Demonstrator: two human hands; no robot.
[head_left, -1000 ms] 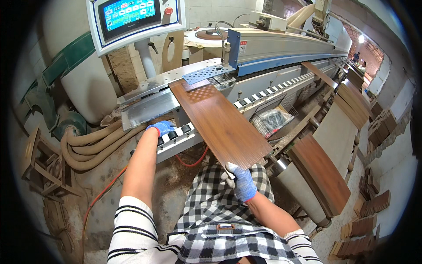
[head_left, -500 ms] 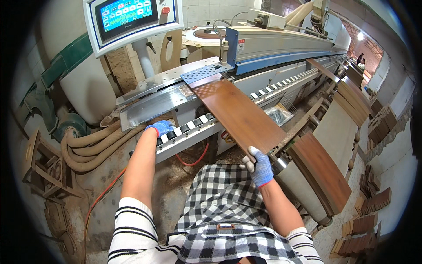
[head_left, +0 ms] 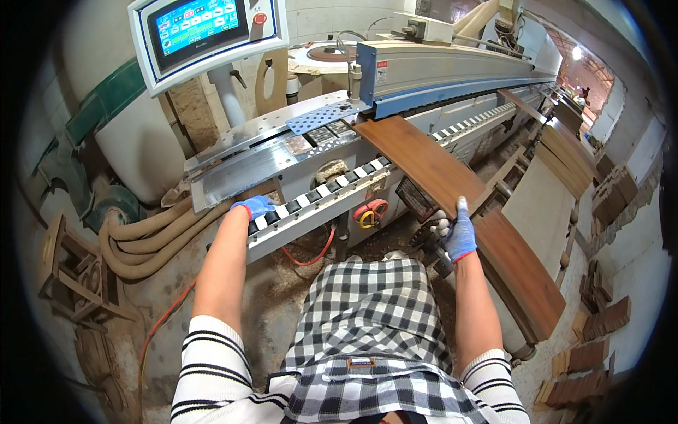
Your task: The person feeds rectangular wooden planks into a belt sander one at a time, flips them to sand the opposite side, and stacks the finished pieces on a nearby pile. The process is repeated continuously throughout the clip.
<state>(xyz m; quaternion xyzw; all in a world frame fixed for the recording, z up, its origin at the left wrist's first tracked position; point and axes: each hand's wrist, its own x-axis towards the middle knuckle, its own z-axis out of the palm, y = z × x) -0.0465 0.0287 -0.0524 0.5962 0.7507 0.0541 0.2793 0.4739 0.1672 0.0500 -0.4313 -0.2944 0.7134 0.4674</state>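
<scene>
A brown wooden board (head_left: 424, 159) slants across the roller rail (head_left: 332, 189) of a long machine. Its far end sits by the front of the machine's blue-edged beam (head_left: 452, 81). My right hand (head_left: 459, 237), in a blue glove with pale fingertips, holds the board's near end, thumb at the top edge and fingers curled below. My left hand (head_left: 258, 206), gloved the same way, rests on the left end of the rail with its fingers stretched over it. Beside the board's far end lies a perforated blue plate (head_left: 325, 119).
To the right, a stack of brown boards (head_left: 519, 272) lies on a roller stand. A control screen (head_left: 201, 30) on a post stands at the upper left. Thick hoses (head_left: 159, 237) run on the floor at left. Yellow-and-red-handled scissors (head_left: 369, 213) hang below the rail.
The board has slid to the right and away along the machine, with my right hand following at its near end. My left hand stays on the rail. The scissors now show fully.
</scene>
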